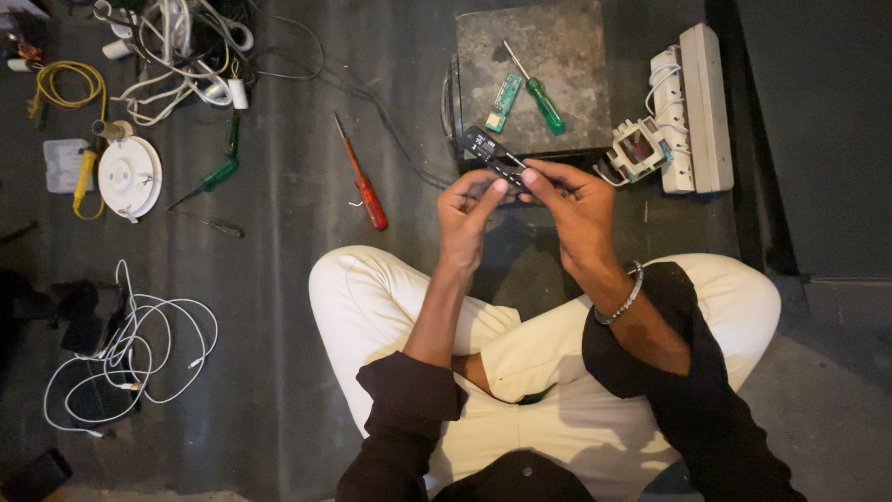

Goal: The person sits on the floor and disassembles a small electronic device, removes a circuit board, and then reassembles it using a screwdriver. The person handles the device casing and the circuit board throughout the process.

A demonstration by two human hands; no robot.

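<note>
Small dark circuit board [492, 155] pinched by both the left hand [467, 209] and right hand [571, 200]; long side slanting up-left, away from the body; right fingertips [528, 175] nearest.

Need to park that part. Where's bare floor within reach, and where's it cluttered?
Bare floor lies between the red screwdriver and the left knee, and between that screwdriver and the white round fitting. Crowded: the cable tangle top left, the grey block holding a green screwdriver, and the power strip.
</note>
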